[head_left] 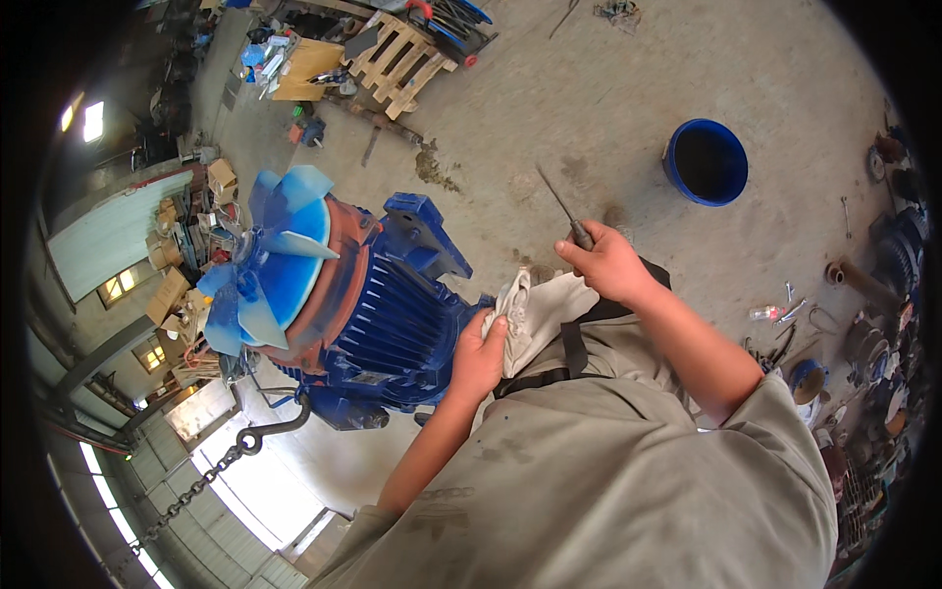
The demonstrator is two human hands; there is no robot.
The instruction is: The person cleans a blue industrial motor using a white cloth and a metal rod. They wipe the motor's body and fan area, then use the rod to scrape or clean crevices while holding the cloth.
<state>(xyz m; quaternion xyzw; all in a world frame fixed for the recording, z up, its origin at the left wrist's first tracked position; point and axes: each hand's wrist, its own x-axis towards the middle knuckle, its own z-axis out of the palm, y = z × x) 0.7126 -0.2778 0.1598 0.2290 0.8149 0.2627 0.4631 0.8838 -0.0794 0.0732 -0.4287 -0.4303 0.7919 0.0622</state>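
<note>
My right hand [613, 263] is closed around the dark handle of a screwdriver [563, 201], whose thin shaft points away and slightly left over the floor. In my left hand [478, 355], close to my waist, is a crumpled off-white cloth [512, 312]; its lower part merges with the pale clothing there. Left of that hand stands a big blue electric motor [392, 319] with a finned body. A reddish-brown ring [343, 265] circles its end, and a blue fan [299, 257] with several pale-edged blades sits beyond the ring.
A hook on a chain [201, 481] reaches the motor's lower left side. On the floor at right stands a blue bucket [741, 162] with a dark inside. Metal parts and tools [873, 339] crowd the right edge. A wooden pallet [397, 64] and cardboard boxes [167, 294] lie farther off.
</note>
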